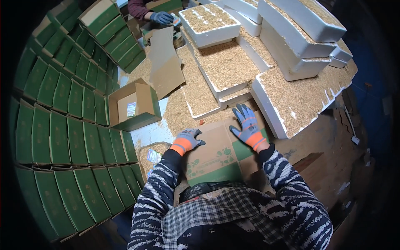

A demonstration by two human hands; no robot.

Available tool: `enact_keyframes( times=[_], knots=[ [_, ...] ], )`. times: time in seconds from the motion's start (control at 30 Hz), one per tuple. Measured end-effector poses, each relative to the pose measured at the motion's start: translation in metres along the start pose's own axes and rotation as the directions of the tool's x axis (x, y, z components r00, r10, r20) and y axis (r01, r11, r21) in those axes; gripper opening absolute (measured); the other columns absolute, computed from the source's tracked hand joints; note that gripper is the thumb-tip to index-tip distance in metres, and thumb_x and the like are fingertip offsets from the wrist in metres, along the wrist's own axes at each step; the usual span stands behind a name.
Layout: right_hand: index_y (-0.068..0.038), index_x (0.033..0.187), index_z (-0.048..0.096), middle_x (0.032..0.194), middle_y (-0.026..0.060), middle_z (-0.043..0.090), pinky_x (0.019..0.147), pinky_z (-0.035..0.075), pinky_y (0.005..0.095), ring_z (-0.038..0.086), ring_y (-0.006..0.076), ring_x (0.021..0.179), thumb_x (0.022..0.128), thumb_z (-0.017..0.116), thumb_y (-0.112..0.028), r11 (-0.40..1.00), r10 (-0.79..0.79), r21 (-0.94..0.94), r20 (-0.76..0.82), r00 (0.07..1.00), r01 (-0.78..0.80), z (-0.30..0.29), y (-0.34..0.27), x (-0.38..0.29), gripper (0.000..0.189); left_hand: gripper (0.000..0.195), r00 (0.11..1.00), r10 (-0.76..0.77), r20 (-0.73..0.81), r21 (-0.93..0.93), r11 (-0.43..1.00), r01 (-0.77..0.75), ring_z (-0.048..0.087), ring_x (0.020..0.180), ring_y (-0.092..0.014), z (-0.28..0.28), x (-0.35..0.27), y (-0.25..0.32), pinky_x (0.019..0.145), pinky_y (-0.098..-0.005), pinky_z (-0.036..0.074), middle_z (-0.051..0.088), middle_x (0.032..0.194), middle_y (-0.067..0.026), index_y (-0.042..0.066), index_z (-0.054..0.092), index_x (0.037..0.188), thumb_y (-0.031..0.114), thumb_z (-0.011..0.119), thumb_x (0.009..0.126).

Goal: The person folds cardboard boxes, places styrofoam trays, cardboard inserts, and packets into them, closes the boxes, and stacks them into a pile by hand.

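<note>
A flattened cardboard carton (215,147), brown with green panels and printed leaf and fruit shapes, lies in front of my body. My left hand (189,140), in a grey and orange work glove, rests at its left edge with thumb and fingers apart. On the carton's right side my right hand (247,126), gloved alike, lies spread flat over the seam by a green panel. Left of it stands an open-topped carton (134,120) with a small printed packet (131,109) inside. Beside my left forearm, more printed packets (153,155) lie on grain-like bits in a container (142,148).
Green cartons (68,137) are stacked high along the left. White foam trays (268,112) filled with tan grain-like material stand ahead and right, some piled up. A loose cardboard sheet (165,62) leans beyond the open carton. Across the table, another person's gloved hand (162,18) holds a packet.
</note>
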State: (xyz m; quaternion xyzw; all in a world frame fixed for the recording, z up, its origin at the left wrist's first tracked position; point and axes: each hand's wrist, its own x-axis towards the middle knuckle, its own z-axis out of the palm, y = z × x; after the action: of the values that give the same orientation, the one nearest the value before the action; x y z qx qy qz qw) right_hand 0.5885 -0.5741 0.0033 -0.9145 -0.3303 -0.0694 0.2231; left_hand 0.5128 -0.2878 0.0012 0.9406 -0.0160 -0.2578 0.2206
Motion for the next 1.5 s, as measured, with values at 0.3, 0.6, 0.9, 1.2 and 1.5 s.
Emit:
enact_keyframes(
  times=[0.3,0.6,0.9,1.2,1.5],
  knots=[
    [-0.007,0.137,0.049,0.141,0.0174,0.047,0.116,0.025,0.047,0.039,0.037,0.133,0.089,0.061,-0.046,0.996,-0.075,-0.043,-0.003,0.997,0.075,-0.031,0.013,0.021,0.064,0.041,0.992,0.12,-0.031,-0.034,0.992,-0.121,0.065,0.081,-0.028,-0.141,-0.054,0.03,0.075,-0.0366,0.05,0.068,0.088,-0.0118,0.007,0.065,0.102,0.038,0.075,0.077],
    [-0.015,0.12,0.062,0.111,0.0092,0.056,0.109,0.034,0.0495,0.052,0.028,0.113,0.077,0.072,-0.027,0.982,-0.185,-0.096,-0.283,0.941,0.164,-0.094,-0.058,-0.028,0.046,0.032,0.764,0.43,-0.481,0.447,0.87,-0.208,0.063,0.085,-0.032,-0.078,-0.163,0.078,0.075,-0.0418,0.05,0.065,0.095,-0.0131,0.008,0.06,0.107,0.03,0.067,0.085],
    [-0.019,0.11,0.069,0.107,0.0024,0.061,0.103,0.039,0.0467,0.056,0.0248,0.108,0.075,0.074,-0.026,0.983,-0.147,-0.156,-0.362,0.92,0.096,-0.123,-0.084,-0.076,0.036,0.032,0.756,0.537,-0.375,0.514,0.799,-0.313,0.06,0.091,-0.029,-0.055,-0.174,0.076,0.078,-0.0398,0.047,0.061,0.1,-0.0111,0.01,0.059,0.109,0.02,0.066,0.08],
    [-0.021,0.084,0.063,0.099,-0.0004,0.063,0.1,0.04,0.0449,0.059,0.0241,0.101,0.068,0.074,-0.033,0.909,-0.401,0.0,-0.268,0.876,0.416,-0.129,-0.081,-0.089,0.023,0.049,0.955,0.283,-0.093,0.212,0.942,-0.258,0.057,0.112,-0.04,-0.103,-0.133,0.041,0.098,-0.0442,0.044,0.056,0.126,-0.0226,0.005,0.046,0.133,0.029,0.057,0.092],
    [-0.011,0.074,0.064,0.087,0.0069,0.065,0.079,0.045,0.0384,0.059,0.0274,0.084,0.085,0.065,-0.04,0.74,-0.657,0.177,-0.018,0.753,0.649,-0.061,-0.105,-0.048,0.031,0.028,0.538,0.592,-0.6,0.162,0.749,-0.642,0.064,0.099,-0.025,-0.042,-0.092,0.07,0.093,-0.0395,0.046,0.068,0.105,-0.0113,0.012,0.065,0.116,0.016,0.061,0.089]
  ],
)
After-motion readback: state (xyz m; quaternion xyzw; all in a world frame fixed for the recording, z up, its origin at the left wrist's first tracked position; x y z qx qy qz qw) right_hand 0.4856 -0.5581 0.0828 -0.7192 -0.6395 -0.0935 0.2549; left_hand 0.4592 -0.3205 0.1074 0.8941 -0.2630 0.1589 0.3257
